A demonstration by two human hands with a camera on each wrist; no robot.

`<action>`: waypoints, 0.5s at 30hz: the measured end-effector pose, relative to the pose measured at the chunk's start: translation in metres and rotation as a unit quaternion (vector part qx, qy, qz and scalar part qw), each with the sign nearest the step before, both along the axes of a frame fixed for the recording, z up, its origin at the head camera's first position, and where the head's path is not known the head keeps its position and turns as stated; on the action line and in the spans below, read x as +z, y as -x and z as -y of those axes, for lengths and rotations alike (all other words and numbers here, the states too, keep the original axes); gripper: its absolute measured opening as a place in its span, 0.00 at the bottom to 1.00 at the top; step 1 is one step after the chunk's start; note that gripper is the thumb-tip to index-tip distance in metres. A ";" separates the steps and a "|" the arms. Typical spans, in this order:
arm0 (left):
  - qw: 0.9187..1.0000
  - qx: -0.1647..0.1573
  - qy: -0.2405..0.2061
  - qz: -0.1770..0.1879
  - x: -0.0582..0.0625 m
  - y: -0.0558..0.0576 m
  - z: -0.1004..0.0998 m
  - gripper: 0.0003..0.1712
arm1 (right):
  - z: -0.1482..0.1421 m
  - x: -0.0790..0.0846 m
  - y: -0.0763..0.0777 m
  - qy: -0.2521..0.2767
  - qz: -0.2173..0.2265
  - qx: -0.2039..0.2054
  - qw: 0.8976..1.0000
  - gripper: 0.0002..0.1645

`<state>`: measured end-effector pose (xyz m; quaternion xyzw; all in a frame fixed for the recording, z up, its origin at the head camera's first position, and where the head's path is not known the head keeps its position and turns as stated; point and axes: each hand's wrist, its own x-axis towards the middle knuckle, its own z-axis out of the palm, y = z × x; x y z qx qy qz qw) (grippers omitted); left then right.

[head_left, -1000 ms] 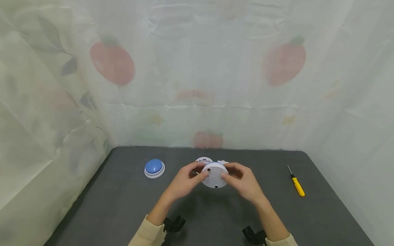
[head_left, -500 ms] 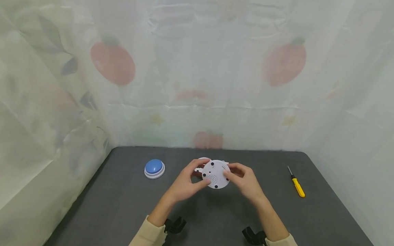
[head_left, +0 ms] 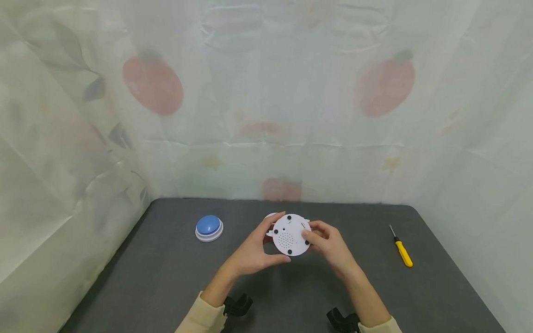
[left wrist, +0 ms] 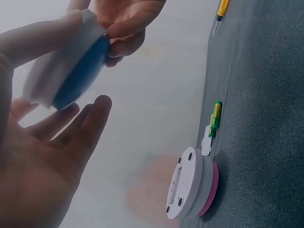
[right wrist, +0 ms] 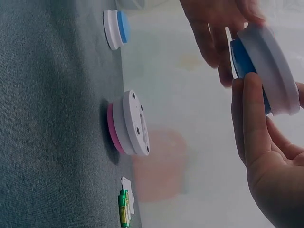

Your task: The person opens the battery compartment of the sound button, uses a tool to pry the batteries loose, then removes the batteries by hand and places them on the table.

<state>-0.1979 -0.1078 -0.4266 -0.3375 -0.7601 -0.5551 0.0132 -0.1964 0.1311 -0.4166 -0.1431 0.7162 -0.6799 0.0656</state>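
Note:
A round white push button [head_left: 293, 236] with a blue dome is up in front of me between both hands. Its flat underside, with black feet and a patch of small holes, faces the head camera. My left hand [head_left: 254, 249] spans its rim, thumb at the lower edge and index finger at the upper edge. My right hand [head_left: 331, 252] pinches the right side, thumb on the underside and fingers against the blue dome [right wrist: 243, 59]. Behind it on the table, a pink-domed push button [right wrist: 135, 123] lies upside down, mostly hidden in the head view.
Beside the pink-domed button lie green batteries [right wrist: 124, 208] and a small white cover [right wrist: 126, 184]. Another blue push button [head_left: 209, 227] stands upright at the left. A yellow-handled screwdriver [head_left: 401, 249] lies at the right. Pale patterned curtains [head_left: 266, 92] enclose the grey table [head_left: 166, 277].
The held button has tilted so its underside faces the head camera more fully, and it has turned. My left thumb has slid from the underside down to the lower edge.

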 end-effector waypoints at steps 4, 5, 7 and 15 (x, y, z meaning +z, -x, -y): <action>1.000 0.003 0.006 0.018 -0.002 -0.002 -0.002 0.60 | 0.002 0.001 -0.002 -0.011 0.000 0.017 1.000 0.24; 1.000 0.004 0.007 0.024 -0.002 -0.002 -0.002 0.61 | 0.002 0.001 -0.002 -0.014 -0.001 0.020 1.000 0.24; 0.999 0.005 0.010 0.035 -0.003 -0.003 -0.003 0.61 | 0.003 0.001 -0.003 -0.019 -0.004 0.026 0.999 0.24; 0.997 0.004 0.031 0.069 -0.001 -0.004 -0.003 0.63 | 0.003 0.001 -0.004 -0.020 0.000 0.049 0.999 0.20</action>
